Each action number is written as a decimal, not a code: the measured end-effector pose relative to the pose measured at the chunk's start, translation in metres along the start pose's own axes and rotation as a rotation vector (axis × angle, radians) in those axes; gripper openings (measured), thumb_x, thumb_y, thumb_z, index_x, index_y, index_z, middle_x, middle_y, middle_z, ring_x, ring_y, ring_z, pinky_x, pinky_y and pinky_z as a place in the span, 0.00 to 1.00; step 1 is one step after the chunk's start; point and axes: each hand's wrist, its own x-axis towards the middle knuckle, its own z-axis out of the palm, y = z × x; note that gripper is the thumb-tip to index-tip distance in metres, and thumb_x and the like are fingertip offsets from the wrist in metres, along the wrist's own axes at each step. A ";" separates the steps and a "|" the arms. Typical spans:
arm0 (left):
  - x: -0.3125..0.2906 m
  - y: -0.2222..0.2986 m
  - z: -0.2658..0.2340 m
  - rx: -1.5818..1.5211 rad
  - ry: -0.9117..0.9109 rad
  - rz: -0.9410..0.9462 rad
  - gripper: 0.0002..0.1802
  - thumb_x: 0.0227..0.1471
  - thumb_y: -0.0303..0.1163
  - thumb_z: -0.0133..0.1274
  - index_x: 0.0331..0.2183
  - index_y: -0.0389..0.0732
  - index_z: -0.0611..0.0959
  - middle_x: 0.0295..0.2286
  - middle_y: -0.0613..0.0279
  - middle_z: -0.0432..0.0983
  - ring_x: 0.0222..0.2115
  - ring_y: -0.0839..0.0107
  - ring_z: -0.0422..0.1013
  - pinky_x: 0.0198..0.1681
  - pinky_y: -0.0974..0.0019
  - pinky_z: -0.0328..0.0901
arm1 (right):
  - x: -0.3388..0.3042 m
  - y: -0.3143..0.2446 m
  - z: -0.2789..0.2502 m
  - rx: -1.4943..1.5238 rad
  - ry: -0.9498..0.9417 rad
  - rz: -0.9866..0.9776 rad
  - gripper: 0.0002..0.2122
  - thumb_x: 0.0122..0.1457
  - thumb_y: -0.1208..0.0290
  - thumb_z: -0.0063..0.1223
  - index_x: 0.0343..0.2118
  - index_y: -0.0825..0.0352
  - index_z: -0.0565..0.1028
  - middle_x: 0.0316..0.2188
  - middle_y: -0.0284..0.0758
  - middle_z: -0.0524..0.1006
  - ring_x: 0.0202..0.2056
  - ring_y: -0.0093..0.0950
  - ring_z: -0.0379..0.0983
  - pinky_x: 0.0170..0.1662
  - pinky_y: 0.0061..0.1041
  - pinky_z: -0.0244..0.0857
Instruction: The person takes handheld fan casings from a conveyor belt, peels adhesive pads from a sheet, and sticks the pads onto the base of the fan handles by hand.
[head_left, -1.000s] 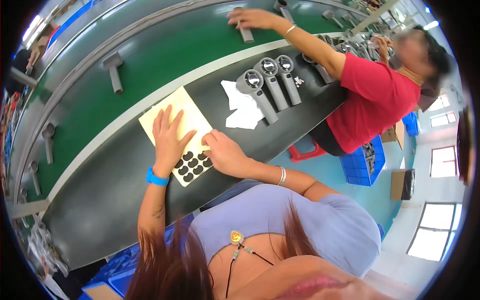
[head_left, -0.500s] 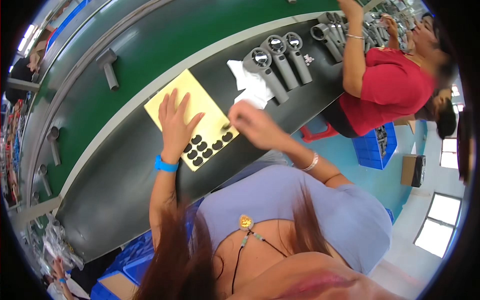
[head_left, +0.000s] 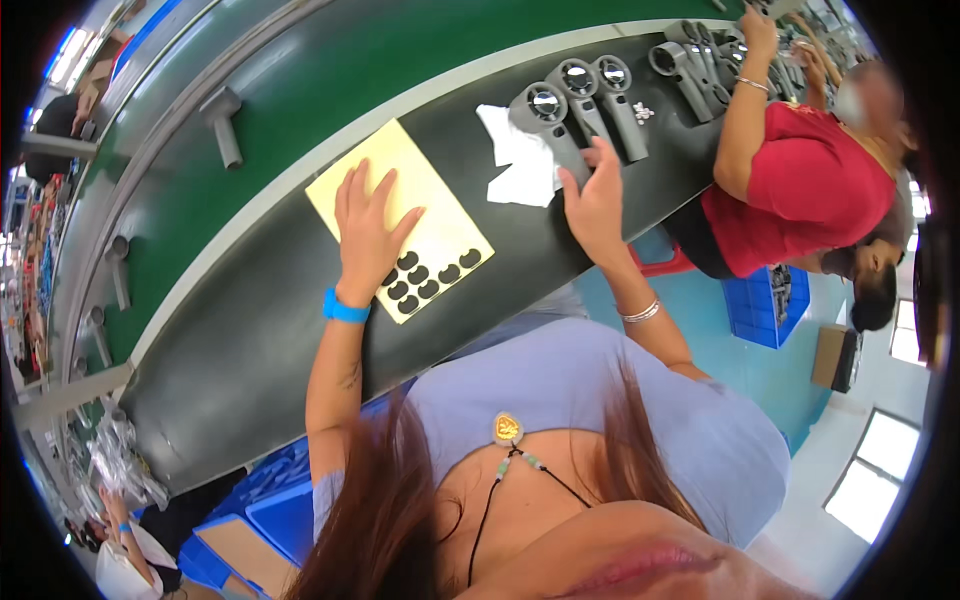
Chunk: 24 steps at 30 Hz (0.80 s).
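My left hand (head_left: 370, 230) lies flat with spread fingers on a yellow sheet (head_left: 440, 205). Several small black stickers (head_left: 418, 273) sit along the sheet's near edge, some partly covered by that hand. My right hand (head_left: 597, 208) is at the lower end of a grey handheld fan (head_left: 562, 140), thumb and fingers apart on either side of its handle; whether they touch it I cannot tell. Two more grey handheld fans (head_left: 578, 80) (head_left: 625, 110) lie just beyond. White paper (head_left: 522, 170) is partly under the nearest fan.
A green conveyor belt (head_left: 290, 75) carrying a grey fan body (head_left: 222, 125) runs beyond the dark worktable (head_left: 240, 350). To the right, a co-worker in a red top (head_left: 820, 180) stands near more grey fans (head_left: 682, 75). A blue crate (head_left: 755, 305) is on the floor.
My right hand has left the sheet's near right corner and moved right and away to the nearest fan, its fingers opening apart. My left hand stays on the sheet. The whole view has shifted slightly.
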 end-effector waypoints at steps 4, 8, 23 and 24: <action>0.000 0.001 -0.001 0.019 -0.003 0.006 0.30 0.45 0.40 0.64 0.49 0.39 0.76 0.57 0.44 0.59 0.58 0.46 0.54 0.59 0.49 0.52 | 0.006 0.002 -0.005 0.041 -0.047 0.126 0.32 0.53 0.72 0.60 0.58 0.68 0.54 0.42 0.49 0.73 0.43 0.44 0.71 0.48 0.36 0.63; -0.001 0.001 -0.002 -0.018 -0.006 -0.003 0.30 0.45 0.40 0.64 0.50 0.39 0.76 0.58 0.45 0.57 0.58 0.47 0.53 0.60 0.50 0.50 | 0.030 -0.012 -0.014 0.318 -0.023 0.213 0.34 0.50 0.74 0.63 0.57 0.66 0.53 0.42 0.47 0.74 0.45 0.41 0.72 0.50 0.34 0.63; 0.011 0.046 -0.044 -0.340 -0.092 0.131 0.35 0.43 0.24 0.62 0.53 0.36 0.66 0.54 0.45 0.64 0.51 0.53 0.65 0.52 0.59 0.61 | 0.032 -0.129 0.009 0.545 -0.662 -0.405 0.26 0.50 0.85 0.53 0.54 0.64 0.64 0.45 0.43 0.72 0.43 0.44 0.70 0.47 0.36 0.65; 0.016 0.046 -0.043 -0.461 -0.137 0.075 0.34 0.44 0.23 0.61 0.52 0.36 0.66 0.50 0.45 0.69 0.48 0.53 0.68 0.50 0.59 0.63 | 0.031 -0.131 0.010 0.482 -0.656 -0.398 0.26 0.48 0.85 0.54 0.53 0.65 0.65 0.45 0.42 0.73 0.46 0.43 0.70 0.48 0.36 0.64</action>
